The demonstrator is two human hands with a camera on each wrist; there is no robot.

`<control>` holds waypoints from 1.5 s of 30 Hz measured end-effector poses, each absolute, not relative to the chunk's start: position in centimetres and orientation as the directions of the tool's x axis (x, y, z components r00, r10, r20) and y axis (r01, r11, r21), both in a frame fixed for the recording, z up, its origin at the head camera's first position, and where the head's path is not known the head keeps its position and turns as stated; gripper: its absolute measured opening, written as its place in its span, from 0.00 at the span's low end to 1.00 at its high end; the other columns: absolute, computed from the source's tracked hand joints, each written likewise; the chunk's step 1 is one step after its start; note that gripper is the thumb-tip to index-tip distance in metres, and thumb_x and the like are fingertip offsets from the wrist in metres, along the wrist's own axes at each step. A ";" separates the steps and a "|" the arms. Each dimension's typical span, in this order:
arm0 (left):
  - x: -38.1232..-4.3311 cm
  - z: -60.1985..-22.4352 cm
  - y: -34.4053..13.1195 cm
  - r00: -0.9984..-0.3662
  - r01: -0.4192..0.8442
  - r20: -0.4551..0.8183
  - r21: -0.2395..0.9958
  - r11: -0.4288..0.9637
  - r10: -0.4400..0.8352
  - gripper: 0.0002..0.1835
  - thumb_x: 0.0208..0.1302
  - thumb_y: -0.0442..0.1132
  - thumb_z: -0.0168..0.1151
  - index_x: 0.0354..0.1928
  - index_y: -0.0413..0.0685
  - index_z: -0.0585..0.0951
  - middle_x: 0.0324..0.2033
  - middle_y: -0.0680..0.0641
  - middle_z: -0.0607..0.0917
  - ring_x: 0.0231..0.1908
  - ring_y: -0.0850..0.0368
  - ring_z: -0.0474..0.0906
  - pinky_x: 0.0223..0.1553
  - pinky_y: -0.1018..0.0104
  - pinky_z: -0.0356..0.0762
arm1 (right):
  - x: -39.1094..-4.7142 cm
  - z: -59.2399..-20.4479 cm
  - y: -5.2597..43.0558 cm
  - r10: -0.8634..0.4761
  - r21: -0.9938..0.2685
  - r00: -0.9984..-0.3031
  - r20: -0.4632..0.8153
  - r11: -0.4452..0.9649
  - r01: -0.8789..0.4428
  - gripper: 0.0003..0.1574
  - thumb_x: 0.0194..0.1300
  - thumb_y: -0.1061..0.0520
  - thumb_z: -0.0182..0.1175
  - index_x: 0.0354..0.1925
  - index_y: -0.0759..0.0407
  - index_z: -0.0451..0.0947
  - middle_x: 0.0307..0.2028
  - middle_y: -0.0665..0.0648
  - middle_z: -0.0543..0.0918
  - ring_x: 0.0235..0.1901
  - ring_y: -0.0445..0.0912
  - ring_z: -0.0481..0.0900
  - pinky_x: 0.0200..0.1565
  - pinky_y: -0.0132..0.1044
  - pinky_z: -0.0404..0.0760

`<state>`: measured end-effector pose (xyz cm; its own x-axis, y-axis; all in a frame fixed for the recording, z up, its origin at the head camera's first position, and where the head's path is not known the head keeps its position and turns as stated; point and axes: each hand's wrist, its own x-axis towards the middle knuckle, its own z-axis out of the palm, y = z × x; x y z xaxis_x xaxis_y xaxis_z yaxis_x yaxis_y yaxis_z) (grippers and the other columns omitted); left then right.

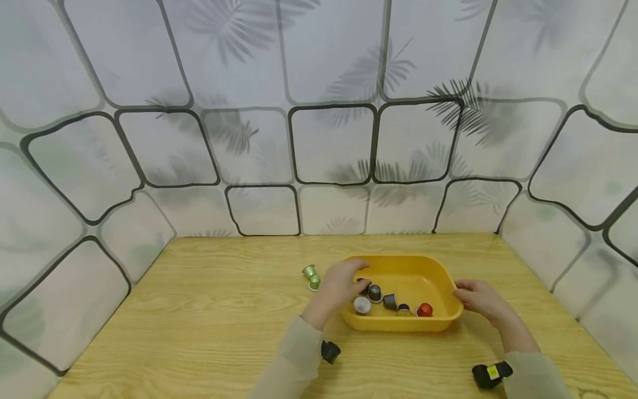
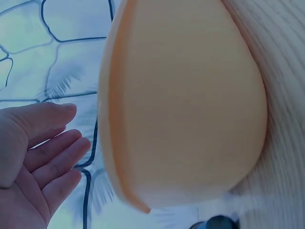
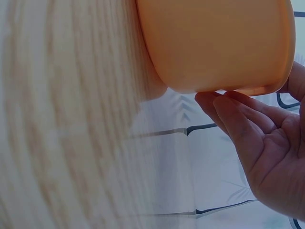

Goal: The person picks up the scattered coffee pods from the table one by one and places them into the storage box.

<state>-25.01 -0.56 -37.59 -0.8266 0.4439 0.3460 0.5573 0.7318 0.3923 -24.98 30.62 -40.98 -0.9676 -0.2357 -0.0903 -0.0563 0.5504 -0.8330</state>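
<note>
A yellow plastic tray (image 1: 413, 324) sits on the wooden table, with several coffee capsules along its near and left side. Among them are a white capsule (image 1: 362, 305), a dark capsule (image 1: 375, 293), a grey one (image 1: 390, 301) and a red one (image 1: 425, 310). My left hand (image 1: 340, 285) hovers over the tray's left end, fingers loosely bent, partly hiding another dark capsule (image 1: 364, 284). In the left wrist view its thumb and fingers stand apart, holding nothing. At the tray's right end, my right hand (image 1: 477, 298) grips the rim, fingers (image 3: 238, 112) against the outer wall.
Two green capsules (image 1: 311, 277) lie on the table just left of the tray. The wooden table (image 1: 199, 321) is enclosed at the back and sides by a patterned curtain (image 1: 329, 144). Black wrist devices show at both cuffs.
</note>
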 end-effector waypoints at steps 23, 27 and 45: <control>-24.5 -38.4 -7.7 -0.860 0.472 0.427 0.455 0.755 0.280 0.16 0.53 0.35 0.63 0.45 0.39 0.77 0.41 0.44 0.80 0.42 0.51 0.76 0.44 0.60 0.73 | -25.0 -40.8 30.6 -0.259 -0.841 -0.962 -0.087 0.537 -0.069 0.25 0.65 0.63 0.44 0.51 0.86 0.59 0.45 0.75 0.72 0.42 0.55 0.75 0.41 0.44 0.76; -24.6 -38.6 -8.3 -0.872 0.451 0.412 0.464 0.763 0.265 0.16 0.52 0.35 0.63 0.45 0.39 0.77 0.40 0.44 0.80 0.41 0.51 0.76 0.44 0.60 0.73 | -25.0 -40.7 30.7 -0.263 -0.839 -0.961 -0.086 0.539 -0.072 0.25 0.65 0.63 0.44 0.51 0.86 0.59 0.45 0.76 0.72 0.42 0.55 0.75 0.41 0.44 0.76; -26.4 -39.8 -9.0 -0.863 0.468 0.394 0.388 0.794 0.317 0.13 0.51 0.33 0.63 0.41 0.38 0.79 0.38 0.43 0.81 0.40 0.50 0.77 0.42 0.59 0.73 | -24.9 -40.9 30.7 -0.262 -0.843 -0.962 -0.083 0.532 -0.072 0.26 0.65 0.63 0.44 0.51 0.87 0.58 0.46 0.77 0.70 0.42 0.56 0.75 0.41 0.43 0.77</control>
